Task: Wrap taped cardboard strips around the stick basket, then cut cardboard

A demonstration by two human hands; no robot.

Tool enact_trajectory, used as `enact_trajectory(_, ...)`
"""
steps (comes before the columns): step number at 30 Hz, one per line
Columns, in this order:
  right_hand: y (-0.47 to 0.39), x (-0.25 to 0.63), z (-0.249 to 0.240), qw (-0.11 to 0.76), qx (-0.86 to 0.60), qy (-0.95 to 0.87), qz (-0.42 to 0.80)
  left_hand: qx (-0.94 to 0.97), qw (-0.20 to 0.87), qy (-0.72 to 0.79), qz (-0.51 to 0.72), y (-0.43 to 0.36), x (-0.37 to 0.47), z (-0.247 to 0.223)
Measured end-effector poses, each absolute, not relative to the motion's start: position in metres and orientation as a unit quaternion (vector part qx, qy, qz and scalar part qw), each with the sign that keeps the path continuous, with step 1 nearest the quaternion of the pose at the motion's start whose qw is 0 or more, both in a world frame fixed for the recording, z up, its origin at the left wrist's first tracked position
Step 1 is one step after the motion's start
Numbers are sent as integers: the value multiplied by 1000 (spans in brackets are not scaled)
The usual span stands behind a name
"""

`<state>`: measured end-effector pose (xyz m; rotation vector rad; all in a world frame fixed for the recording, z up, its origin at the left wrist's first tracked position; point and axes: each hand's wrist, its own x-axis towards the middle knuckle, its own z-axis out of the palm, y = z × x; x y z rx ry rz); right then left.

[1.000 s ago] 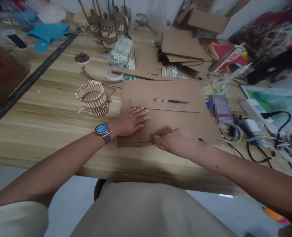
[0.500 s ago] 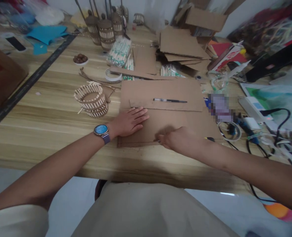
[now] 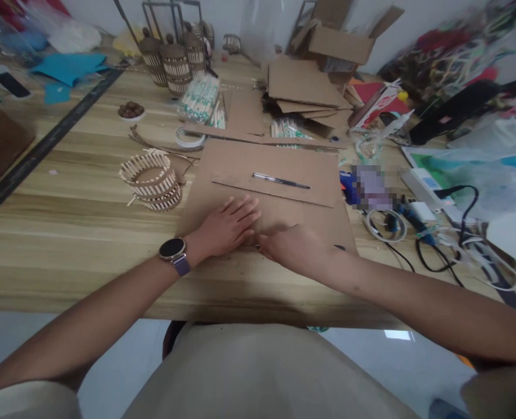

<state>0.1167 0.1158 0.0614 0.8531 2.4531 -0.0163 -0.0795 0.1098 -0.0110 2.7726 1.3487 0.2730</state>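
A large sheet of brown cardboard point(image 3: 271, 158) lies flat on the table, with a loose cardboard strip point(image 3: 236, 178) and a black pen point(image 3: 282, 181) on top. My left hand point(image 3: 230, 226), a watch on its wrist, presses flat on the sheet with fingers stretched out. Close beside it, my right hand point(image 3: 286, 247) is closed near the sheet's front edge. A small tip shows at its fingers, but the rest of what it grips is hidden. Left of the sheet stands a round basket of pale sticks point(image 3: 152, 181).
Behind the sheet are packs of wrapped sticks point(image 3: 200, 96), stacked cardboard point(image 3: 304, 84) and lidded stick lanterns point(image 3: 176, 67). A bowl of brown balls point(image 3: 131, 110) sits back left. Tape rolls point(image 3: 385, 226), cables and a power strip point(image 3: 424, 186) crowd the right.
My right hand has come leftward, close to my left hand. The sheet, with the strip and pen, appears slightly turned. The view has shifted and the watch face has gone dark.
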Motion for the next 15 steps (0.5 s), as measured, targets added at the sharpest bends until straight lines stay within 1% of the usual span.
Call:
enact_trajectory(3, 115, 112, 62, 281, 313, 907, -10, 887, 28, 453, 88, 108, -80, -20)
enact_trajectory(6, 116, 127, 64, 295, 323, 899, -13, 885, 26, 455, 94, 108, -82, -23)
enact_trajectory(13, 117, 212, 65, 310, 350, 884, 18, 885, 25, 457, 79, 107, -83, -22)
enact_trajectory(15, 116, 236, 61, 289, 365, 885, 16, 885, 28, 457, 81, 106, -83, -22)
